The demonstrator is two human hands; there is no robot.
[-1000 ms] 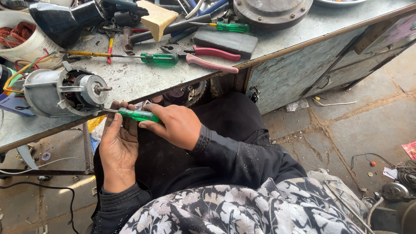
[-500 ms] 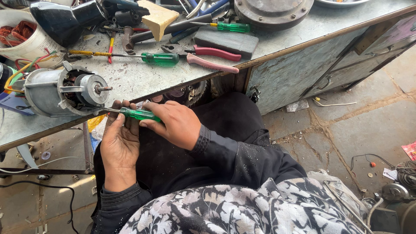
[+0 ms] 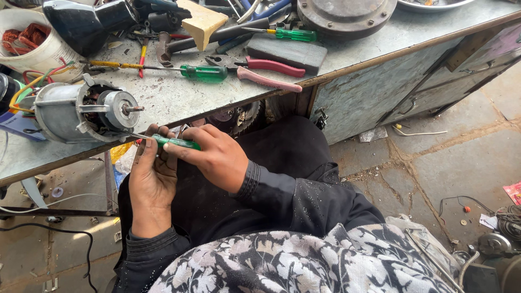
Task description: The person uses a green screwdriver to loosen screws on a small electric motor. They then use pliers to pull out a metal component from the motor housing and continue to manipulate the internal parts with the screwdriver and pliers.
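A grey electric motor (image 3: 81, 111) with an open end and a short shaft lies on its side at the near left of the metal workbench (image 3: 173, 97). Just below the bench edge, my right hand (image 3: 217, 157) grips the green handle of a small screwdriver (image 3: 175, 142), whose tip points left toward the motor's lower rim. My left hand (image 3: 152, 173) is cupped under the screwdriver, its fingers curled up against the shaft. Both arms wear black sleeves.
On the bench lie a long green-handled screwdriver (image 3: 203, 72), red-handled pliers (image 3: 266, 73), a dark grey block (image 3: 287, 51), a wooden block (image 3: 202, 21), a round metal cover (image 3: 347, 13) and a white tub of copper coils (image 3: 27, 38). Stone floor with scraps to the right.
Both hands and the small screwdriver stay in nearly the same place; only slight shifts of the fingers show.
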